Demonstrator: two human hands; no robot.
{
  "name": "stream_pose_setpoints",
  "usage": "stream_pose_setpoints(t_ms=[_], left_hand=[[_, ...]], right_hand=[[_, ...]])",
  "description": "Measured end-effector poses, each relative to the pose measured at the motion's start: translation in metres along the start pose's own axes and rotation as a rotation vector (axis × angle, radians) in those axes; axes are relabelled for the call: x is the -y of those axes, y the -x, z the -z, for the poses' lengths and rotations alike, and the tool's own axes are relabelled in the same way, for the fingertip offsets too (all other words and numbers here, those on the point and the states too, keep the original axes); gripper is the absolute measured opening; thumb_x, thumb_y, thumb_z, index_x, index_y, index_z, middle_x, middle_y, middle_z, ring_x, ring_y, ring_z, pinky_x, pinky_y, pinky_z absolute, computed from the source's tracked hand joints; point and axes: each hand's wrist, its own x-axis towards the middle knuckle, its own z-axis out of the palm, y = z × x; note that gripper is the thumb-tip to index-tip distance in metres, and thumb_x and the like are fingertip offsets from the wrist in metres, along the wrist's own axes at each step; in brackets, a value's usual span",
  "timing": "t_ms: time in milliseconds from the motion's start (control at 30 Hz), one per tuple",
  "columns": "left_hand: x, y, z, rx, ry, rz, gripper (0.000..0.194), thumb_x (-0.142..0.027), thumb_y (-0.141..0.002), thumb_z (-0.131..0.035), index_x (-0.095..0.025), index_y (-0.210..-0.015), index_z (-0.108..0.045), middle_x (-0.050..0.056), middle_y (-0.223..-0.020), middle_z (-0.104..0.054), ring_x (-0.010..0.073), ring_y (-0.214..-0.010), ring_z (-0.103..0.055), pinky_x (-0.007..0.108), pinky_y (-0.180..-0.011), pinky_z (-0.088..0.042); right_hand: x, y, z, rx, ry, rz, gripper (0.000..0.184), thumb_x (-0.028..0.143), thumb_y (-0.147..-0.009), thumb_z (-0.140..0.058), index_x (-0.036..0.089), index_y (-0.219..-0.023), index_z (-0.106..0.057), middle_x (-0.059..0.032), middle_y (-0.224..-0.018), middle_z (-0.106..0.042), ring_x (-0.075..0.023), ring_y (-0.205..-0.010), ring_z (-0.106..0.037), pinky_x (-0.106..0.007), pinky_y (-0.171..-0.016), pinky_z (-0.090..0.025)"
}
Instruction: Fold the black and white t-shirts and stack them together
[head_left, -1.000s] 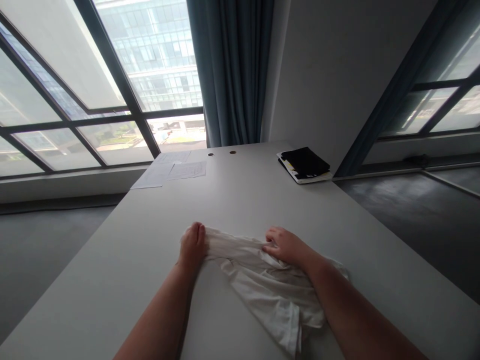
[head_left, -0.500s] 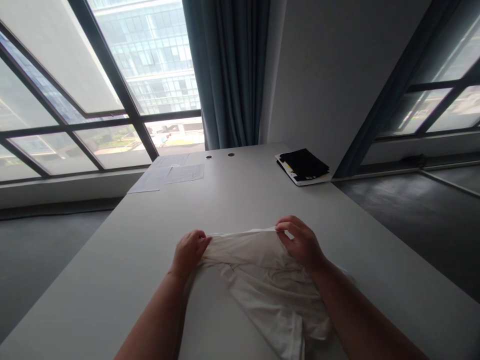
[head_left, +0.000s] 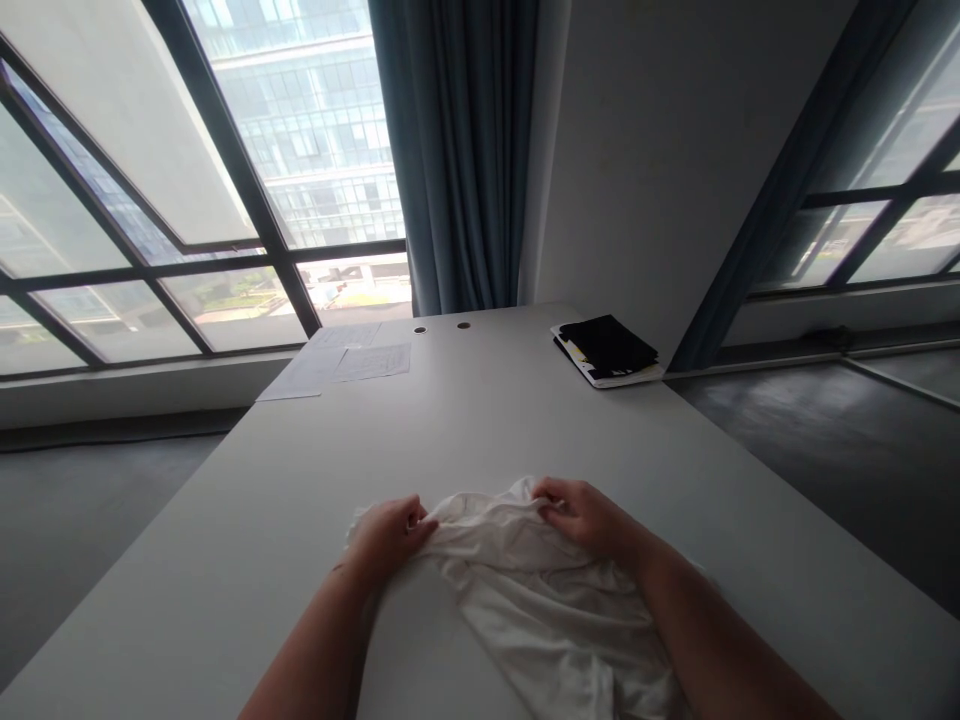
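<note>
In the head view, the left hand (head_left: 388, 538) and the right hand (head_left: 589, 518) both pinch the top edge of a white cloth (head_left: 540, 610). The cloth lies just below the hands, low in the frame, on a white table (head_left: 225, 590).

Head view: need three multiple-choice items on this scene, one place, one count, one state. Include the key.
1. Where are the papers?
A) Far end of the desk
B) Near end of the desk
C) On the floor

2. How many holes are near the desk's far edge?
A) One
B) Two
C) Four

3. What state is the cloth in?
A) Flat, untouched
B) Folded square
C) Bunched, held in both hands

1: A, they lie at the far end, left of the holes.
2: B, two round holes sit side by side.
3: C, the left hand and right hand grip its wrinkled upper edge.
</note>
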Motion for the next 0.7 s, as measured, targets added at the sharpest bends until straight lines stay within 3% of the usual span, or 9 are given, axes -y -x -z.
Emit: stream_pose_setpoints(t_ms=[100, 233, 300, 367, 400, 467, 600, 700], left_hand=[[-0.005, 0.002, 0.004, 0.091, -0.042, 0.006, 0.017, -0.044, -0.086, -0.070, -0.029, -0.093, -0.066, -0.005, -0.079, -0.071, 0.0141, -0.071, -0.062, 0.022, -0.064, -0.035], [-0.010, 0.004, 0.012, 0.240, 0.019, -0.070, 0.054, -0.045, -0.083, -0.074, -0.041, -0.135, -0.060, -0.006, -0.104, -0.074, 0.0123, -0.078, -0.065, 0.021, -0.070, -0.042], [-0.011, 0.004, 0.014, 0.316, -0.001, -0.117, 0.056, -0.049, -0.081, -0.077, -0.043, -0.135, -0.062, -0.006, -0.105, -0.075, 0.0132, -0.080, -0.066, 0.021, -0.072, -0.043], [-0.011, 0.003, 0.015, 0.332, -0.027, -0.160, 0.036, -0.052, -0.085, -0.073, -0.037, -0.118, -0.072, -0.004, -0.100, -0.075, 0.0155, -0.083, -0.067, 0.022, -0.074, -0.044], [-0.010, 0.003, 0.014, 0.303, -0.027, -0.172, 0.027, -0.052, -0.089, -0.068, -0.033, -0.107, -0.075, -0.002, -0.097, -0.075, 0.0162, -0.083, -0.067, 0.023, -0.074, -0.044], [-0.007, 0.003, 0.014, 0.179, 0.024, -0.173, 0.033, -0.052, -0.098, -0.053, -0.027, -0.094, -0.075, 0.001, -0.091, -0.074, 0.0166, -0.082, -0.065, 0.024, -0.074, -0.044], [-0.004, 0.003, 0.013, -0.152, 0.270, -0.111, 0.049, -0.054, -0.104, -0.040, -0.021, -0.087, -0.072, 0.002, -0.081, -0.070, 0.0150, -0.076, -0.062, 0.023, -0.074, -0.046], [-0.005, 0.003, 0.014, -0.260, 0.392, -0.091, 0.046, -0.053, -0.103, -0.043, -0.020, -0.091, -0.074, 0.003, -0.086, -0.071, 0.0153, -0.081, -0.064, 0.023, -0.078, -0.048]], right_hand=[[0.003, 0.003, 0.005, 0.161, 0.033, 0.050, 0.011, 0.016, -0.078, -0.061, 0.020, -0.083, -0.070, -0.0021, -0.088, -0.069, -0.0179, -0.083, -0.062, -0.024, -0.076, -0.044], [0.002, 0.005, 0.013, 0.188, 0.069, 0.044, 0.008, 0.015, -0.076, -0.066, 0.020, -0.080, -0.070, -0.0009, -0.086, -0.067, -0.0163, -0.080, -0.061, -0.023, -0.073, -0.042], [-0.002, 0.004, 0.017, 0.089, 0.098, 0.053, 0.003, 0.019, -0.081, -0.066, 0.019, -0.081, -0.069, -0.0012, -0.083, -0.065, -0.0163, -0.076, -0.059, -0.024, -0.071, -0.041], [-0.005, 0.003, 0.021, -0.133, 0.128, 0.084, 0.012, 0.026, -0.091, -0.063, 0.019, -0.082, -0.067, -0.0029, -0.083, -0.064, -0.0178, -0.078, -0.059, -0.026, -0.074, -0.043], [-0.006, 0.002, 0.023, -0.250, 0.139, 0.105, 0.017, 0.030, -0.095, -0.061, 0.019, -0.083, -0.066, -0.0039, -0.084, -0.063, -0.0189, -0.081, -0.060, -0.027, -0.077, -0.045], [-0.006, 0.002, 0.026, -0.416, 0.148, 0.149, 0.024, 0.037, -0.100, -0.060, 0.020, -0.086, -0.066, -0.0054, -0.088, -0.063, -0.0206, -0.086, -0.061, -0.029, -0.081, -0.046], [-0.001, 0.001, 0.025, -0.493, 0.111, 0.212, 0.028, 0.044, -0.104, -0.059, 0.021, -0.090, -0.066, -0.0050, -0.090, -0.064, -0.0190, -0.081, -0.061, -0.028, -0.077, -0.049], [-0.001, -0.001, 0.021, -0.514, 0.080, 0.211, 0.030, 0.047, -0.104, -0.057, 0.022, -0.090, -0.066, -0.0042, -0.089, -0.066, -0.0182, -0.078, -0.062, -0.028, -0.076, -0.051]])
